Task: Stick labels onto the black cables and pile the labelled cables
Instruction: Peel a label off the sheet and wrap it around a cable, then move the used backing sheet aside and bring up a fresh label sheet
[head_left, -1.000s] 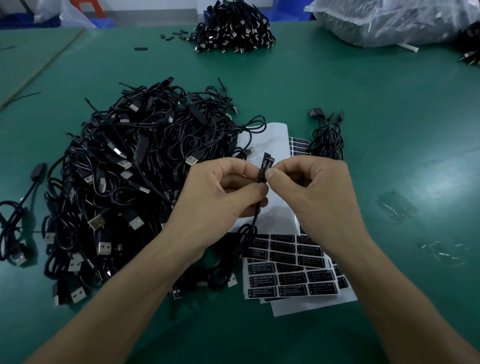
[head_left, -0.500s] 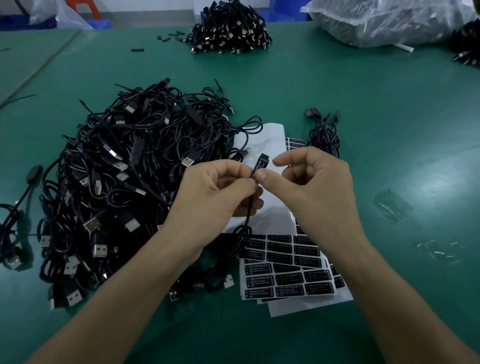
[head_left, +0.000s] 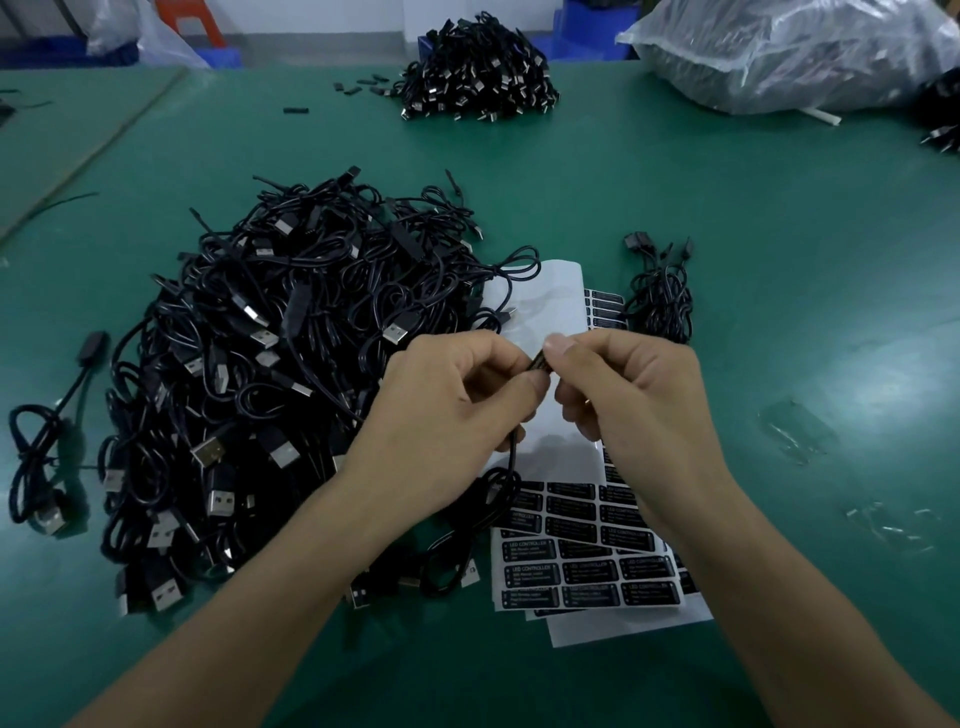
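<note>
My left hand (head_left: 457, 410) and my right hand (head_left: 639, 410) meet above the label sheets (head_left: 587, 566), both pinching the small black block of one black cable (head_left: 540, 362). Its cord hangs down from my left hand to a loop (head_left: 498, 493) lying on the sheets. My right thumb and forefinger press on the block, and most of it is hidden between the fingertips. A big tangled heap of black USB cables (head_left: 270, 374) lies to the left. A small bundle of cables (head_left: 660, 296) sits at the right, behind my right hand.
Another heap of cables (head_left: 478, 78) stands at the far side of the green table (head_left: 779, 234). A clear plastic bag (head_left: 789, 52) lies at the far right. One loose cable (head_left: 41, 447) rests at the left edge. Scraps of clear film (head_left: 800, 431) lie at the right.
My right thumb and forefinger have closed further over the cable's block, which now shows less. Both hands stay in about the same spot.
</note>
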